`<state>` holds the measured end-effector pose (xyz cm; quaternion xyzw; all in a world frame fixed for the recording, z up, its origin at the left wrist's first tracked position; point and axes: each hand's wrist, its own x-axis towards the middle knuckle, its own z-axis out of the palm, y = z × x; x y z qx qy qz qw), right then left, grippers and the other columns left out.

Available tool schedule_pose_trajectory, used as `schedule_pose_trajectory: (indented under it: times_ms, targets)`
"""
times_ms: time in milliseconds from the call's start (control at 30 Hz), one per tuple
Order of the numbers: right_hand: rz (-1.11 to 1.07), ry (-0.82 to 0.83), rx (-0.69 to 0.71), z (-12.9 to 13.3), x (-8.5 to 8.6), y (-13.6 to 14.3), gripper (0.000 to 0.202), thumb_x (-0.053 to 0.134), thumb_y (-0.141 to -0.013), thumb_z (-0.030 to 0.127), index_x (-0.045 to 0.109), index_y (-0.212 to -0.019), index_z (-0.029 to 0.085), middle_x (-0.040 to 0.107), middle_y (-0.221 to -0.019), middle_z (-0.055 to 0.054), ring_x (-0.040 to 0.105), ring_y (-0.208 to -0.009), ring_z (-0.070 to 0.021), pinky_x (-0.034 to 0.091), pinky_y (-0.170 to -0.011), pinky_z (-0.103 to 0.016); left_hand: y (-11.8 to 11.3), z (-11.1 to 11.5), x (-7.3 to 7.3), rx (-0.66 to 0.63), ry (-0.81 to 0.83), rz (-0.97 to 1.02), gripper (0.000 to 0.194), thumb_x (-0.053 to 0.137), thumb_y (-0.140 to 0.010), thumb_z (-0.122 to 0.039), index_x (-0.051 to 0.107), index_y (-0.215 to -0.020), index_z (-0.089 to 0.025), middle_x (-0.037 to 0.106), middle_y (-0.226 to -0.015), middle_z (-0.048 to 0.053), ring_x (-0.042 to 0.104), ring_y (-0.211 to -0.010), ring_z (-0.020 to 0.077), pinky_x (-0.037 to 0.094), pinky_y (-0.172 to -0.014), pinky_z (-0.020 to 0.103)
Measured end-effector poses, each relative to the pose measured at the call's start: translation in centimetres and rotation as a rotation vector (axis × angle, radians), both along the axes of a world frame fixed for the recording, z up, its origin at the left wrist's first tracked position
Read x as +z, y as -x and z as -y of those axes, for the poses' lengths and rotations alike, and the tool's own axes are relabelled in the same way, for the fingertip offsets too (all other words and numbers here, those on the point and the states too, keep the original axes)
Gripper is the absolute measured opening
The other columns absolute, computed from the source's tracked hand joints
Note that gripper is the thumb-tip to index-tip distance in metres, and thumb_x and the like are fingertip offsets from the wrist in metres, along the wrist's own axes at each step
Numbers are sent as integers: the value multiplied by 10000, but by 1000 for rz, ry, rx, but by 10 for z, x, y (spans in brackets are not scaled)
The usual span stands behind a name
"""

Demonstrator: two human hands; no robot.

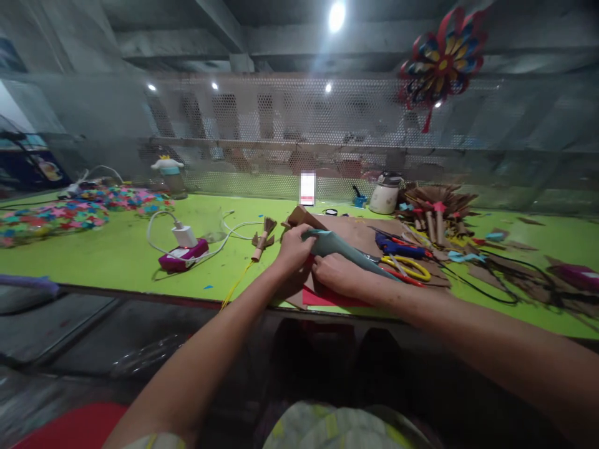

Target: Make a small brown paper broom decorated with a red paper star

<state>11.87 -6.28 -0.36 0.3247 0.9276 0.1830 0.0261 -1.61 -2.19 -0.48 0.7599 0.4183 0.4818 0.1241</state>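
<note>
Near the table's front edge, my left hand (296,251) has its fingers closed on the upper left end of a blue-green sheet (344,248). My right hand (334,273) is just to the right and lower, its fingers bent together at the sheet's lower side; what they pinch is hidden. Red paper (327,298) lies beneath my right hand, and brown paper (369,231) spreads behind the sheet. Yellow-handled scissors (412,267) and a blue glue gun (402,246) lie to the right of my hands.
Left of my hands are a small paper broom (263,240) and a purple power strip (183,255) with a white charger. Colourful paper stars (60,218) are piled at the far left. A phone (307,188), a pale jar (386,193) and brown paper bundles (437,218) stand further back.
</note>
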Motion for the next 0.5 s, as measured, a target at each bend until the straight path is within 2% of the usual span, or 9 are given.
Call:
schedule_pose_trajectory:
  times_ms: [133, 267, 367, 500]
  targets:
    - [4, -72, -72, 8, 3, -9, 206, 434, -803, 67, 639, -815, 93, 630, -795, -131, 602, -685, -207, 416, -594, -288, 1, -2, 4, -25, -3, 49, 158, 495, -719, -155, 631, -800, -149, 644, -765, 22, 546, -687, 131, 408, -621, 226]
    - [30, -63, -46, 12, 14, -11, 204, 444, -794, 85, 648, -784, 93, 632, -772, -137, 599, -683, -208, 405, -581, -282, 0, -2, -1, 4, 37, 87, 118, 504, -712, -171, 613, -741, -137, 613, -683, 12, 523, -644, 129, 392, -580, 223]
    - [29, 14, -50, 7, 27, -7, 208, 443, -785, 86, 650, -781, 99, 646, -755, -135, 595, -678, -205, 402, -609, -290, 0, -1, -5, -6, 63, 98, 107, 503, -706, -164, 604, -729, -134, 605, -672, 9, 521, -650, 130, 393, -586, 223]
    - [-144, 109, -149, 2, 51, -9, 133, 527, -723, 118, 650, -768, 142, 659, -811, -108, 581, -724, -195, 393, -644, -281, -2, 3, -7, 49, 89, 109, 103, 504, -694, -157, 601, -716, -131, 613, -679, 16, 536, -680, 140, 411, -620, 232]
